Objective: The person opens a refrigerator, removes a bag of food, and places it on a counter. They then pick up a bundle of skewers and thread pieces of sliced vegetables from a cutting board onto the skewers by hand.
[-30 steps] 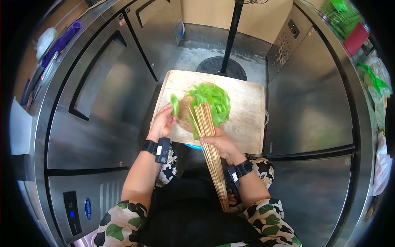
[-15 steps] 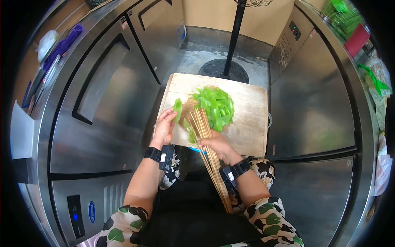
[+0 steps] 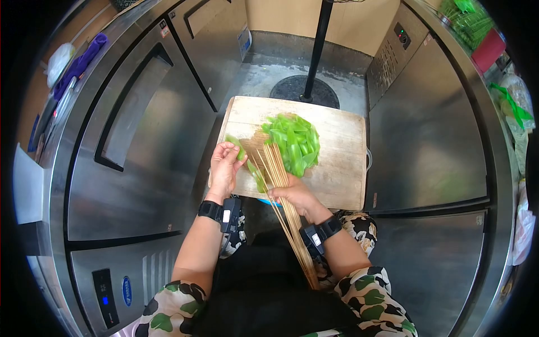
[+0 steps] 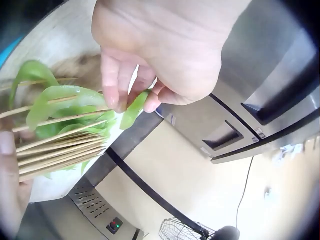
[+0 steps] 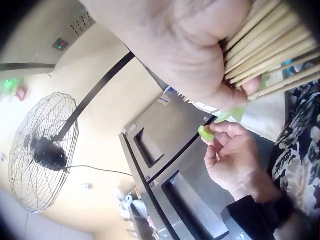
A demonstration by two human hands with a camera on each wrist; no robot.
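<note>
Slice (image 4: 132, 111) tipped leftward, apparently inside board (image 3: 337, 157) edge; left hand (image 3: 224, 170) pinching, right (image 3: 297, 195) gripping skewers (image 3: 292, 219).

At frame left the cabinet (image 3: 140, 185) is smooth, shiny metal; at centre the board (image 3: 339, 163) is matt wood, the sticks (image 3: 292, 215) likewise, the slices (image 3: 295, 147) glossy; at lower right the sleeve (image 3: 370, 303) is matt cloth.

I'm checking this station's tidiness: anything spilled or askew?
Nothing looks spilled on the board. A few skewers splay from the bundle in the right hand, so it looks uneven.
</note>
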